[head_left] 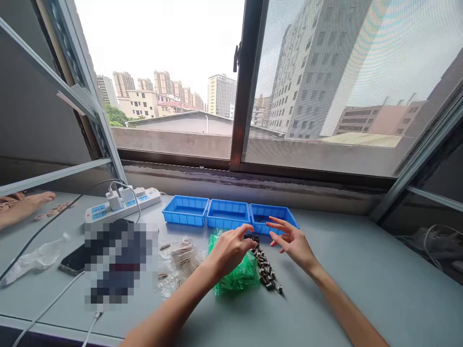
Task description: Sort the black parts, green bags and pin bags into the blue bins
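My left hand is above a green plastic bag, with the thumb and forefinger curved and a gap between their tips. Its other fingers are mostly hidden. Small metal cylinder-shaped parts lie in a long heap just right of the bag, with a few black pieces at the far end. Over the right side of the heap hovers my right hand, fingers spread and nothing visible in them. Behind both hands are a left blue bin, a middle blue bin and a right blue bin holding some small dark bits.
Clear bags with thin brownish rods lie left of the green bag. Further left are a black phone, a power strip and cables. Another person's hand is at the far left. A window rises behind the table.
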{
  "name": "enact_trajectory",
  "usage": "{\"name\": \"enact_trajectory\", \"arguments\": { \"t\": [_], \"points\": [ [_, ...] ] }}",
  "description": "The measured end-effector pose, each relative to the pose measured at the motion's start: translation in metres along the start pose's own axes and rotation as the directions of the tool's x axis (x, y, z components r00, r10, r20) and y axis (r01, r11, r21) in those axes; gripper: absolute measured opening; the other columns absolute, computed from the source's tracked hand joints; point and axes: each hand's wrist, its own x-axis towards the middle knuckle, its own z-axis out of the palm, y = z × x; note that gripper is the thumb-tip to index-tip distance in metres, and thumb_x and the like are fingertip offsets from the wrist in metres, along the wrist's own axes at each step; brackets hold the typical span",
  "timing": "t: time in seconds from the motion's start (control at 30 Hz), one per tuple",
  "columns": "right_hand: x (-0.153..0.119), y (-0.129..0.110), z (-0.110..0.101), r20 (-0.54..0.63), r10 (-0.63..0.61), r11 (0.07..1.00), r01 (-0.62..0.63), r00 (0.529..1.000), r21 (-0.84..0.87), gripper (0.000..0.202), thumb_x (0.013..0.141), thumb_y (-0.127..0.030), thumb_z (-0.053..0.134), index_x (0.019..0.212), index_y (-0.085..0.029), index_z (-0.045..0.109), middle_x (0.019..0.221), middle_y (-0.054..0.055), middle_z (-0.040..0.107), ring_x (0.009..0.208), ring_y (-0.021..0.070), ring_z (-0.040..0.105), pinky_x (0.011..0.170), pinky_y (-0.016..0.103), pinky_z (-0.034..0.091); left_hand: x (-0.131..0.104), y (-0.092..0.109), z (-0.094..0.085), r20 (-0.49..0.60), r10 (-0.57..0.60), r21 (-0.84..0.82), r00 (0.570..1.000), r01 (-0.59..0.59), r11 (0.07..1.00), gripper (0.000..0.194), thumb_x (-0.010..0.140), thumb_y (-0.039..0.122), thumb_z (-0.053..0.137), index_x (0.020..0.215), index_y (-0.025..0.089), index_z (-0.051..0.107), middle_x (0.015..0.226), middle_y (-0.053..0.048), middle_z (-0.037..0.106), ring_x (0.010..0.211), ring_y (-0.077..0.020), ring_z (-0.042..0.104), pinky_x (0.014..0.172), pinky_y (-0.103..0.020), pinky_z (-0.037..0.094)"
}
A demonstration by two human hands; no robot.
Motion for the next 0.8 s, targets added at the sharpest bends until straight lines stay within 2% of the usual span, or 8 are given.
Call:
{"name": "enact_trajectory", "arguments": {
  "t": [0.07,0.13,0.23,0.3,0.4,0.53,0.7,0.8],
  "points": [
    [-0.003,-0.004,0.003,0.052,-0.048,0.992,0.054,0.998,-0.116,0.035,0.075,-0.043,0.062,0.098,-0.019,0.071,0.095,0.009,0.075,0.050,0.0154,0.063,0.045,0.028,0.050,0.000,0.000,-0.001,-0.001,-0.007,0.000,1.000,0.007,1.000,0.013,0.087,0.019,0.060,0.077,0.017,0.069,0.107,-0.005,0.063,0.068,-0.0109,0.062,0.066,-0.025,0.052],
    [-0.007,-0.006,0.007,0.134,-0.112,0.963,0.141,0.985,-0.229,0.024,0.075,-0.038,0.061,0.085,-0.020,0.074,0.083,0.006,0.075,0.048,0.0143,0.059,0.051,0.029,0.050,0.000,0.001,-0.002,-0.004,-0.007,-0.003,1.000,0.007,1.000,0.019,0.084,0.029,0.066,0.069,0.017,0.067,0.104,-0.005,0.063,0.067,-0.0118,0.061,0.064,-0.026,0.052],
    [-0.012,-0.010,0.011,0.285,-0.171,0.905,0.265,0.943,-0.332,0.020,0.076,-0.032,0.060,0.086,-0.022,0.074,0.094,0.005,0.074,0.052,0.0130,0.058,0.055,0.027,0.049,0.000,0.001,-0.004,-0.018,0.006,-0.001,1.000,-0.006,1.000,0.027,0.080,0.039,0.069,0.064,0.017,0.065,0.101,-0.005,0.063,0.067,-0.0136,0.061,0.062,-0.027,0.051],
    [-0.014,-0.014,0.012,0.341,-0.164,0.867,0.300,0.926,-0.398,0.020,0.079,-0.029,0.057,0.087,-0.024,0.075,0.097,0.004,0.072,0.053,0.0126,0.057,0.055,0.026,0.047,0.000,0.001,-0.005,-0.025,0.017,0.022,1.000,-0.016,1.000,0.024,0.082,0.036,0.067,0.067,0.017,0.065,0.100,-0.005,0.063,0.067,-0.0134,0.061,0.061,-0.027,0.050],
    [-0.017,-0.021,0.012,0.353,-0.144,0.812,0.314,0.925,-0.492,0.021,0.082,-0.027,0.055,0.088,-0.026,0.075,0.091,0.001,0.072,0.053,0.0128,0.056,0.057,0.026,0.045,-0.001,0.000,-0.005,-0.012,0.025,0.066,1.000,-0.024,0.998,0.015,0.089,0.019,0.057,0.078,0.018,0.067,0.104,-0.004,0.063,0.066,-0.0119,0.061,0.061,-0.025,0.048],
    [-0.019,-0.024,0.013,0.357,-0.141,0.769,0.329,0.923,-0.548,0.020,0.082,-0.025,0.055,0.085,-0.027,0.075,0.085,-0.001,0.071,0.056,0.0141,0.059,0.057,0.026,0.042,-0.001,0.002,-0.007,0.018,0.059,0.060,0.998,-0.060,0.996,0.033,0.087,0.000,0.046,0.100,0.022,0.066,0.111,-0.004,0.061,0.072,-0.0115,0.062,0.067,-0.023,0.049],
    [-0.019,-0.019,0.016,0.320,-0.139,0.775,0.305,0.937,-0.554,0.019,0.082,-0.029,0.055,0.081,-0.026,0.074,0.083,0.000,0.071,0.055,0.0139,0.058,0.055,0.025,0.040,0.000,0.006,-0.008,0.077,0.045,0.007,0.996,-0.046,0.999,0.014,0.092,0.022,0.053,0.096,0.022,0.066,0.110,-0.004,0.060,0.074,-0.0139,0.065,0.069,-0.026,0.051],
    [-0.018,-0.016,0.017,0.279,-0.131,0.782,0.272,0.951,-0.561,0.019,0.082,-0.032,0.055,0.079,-0.025,0.073,0.082,0.000,0.071,0.055,0.0141,0.058,0.055,0.025,0.040,0.001,0.006,-0.008,0.111,0.030,0.003,0.993,-0.030,1.000,0.012,0.090,0.023,0.056,0.094,0.021,0.067,0.110,-0.004,0.060,0.075,-0.0148,0.065,0.069,-0.027,0.052]
  ]
}}
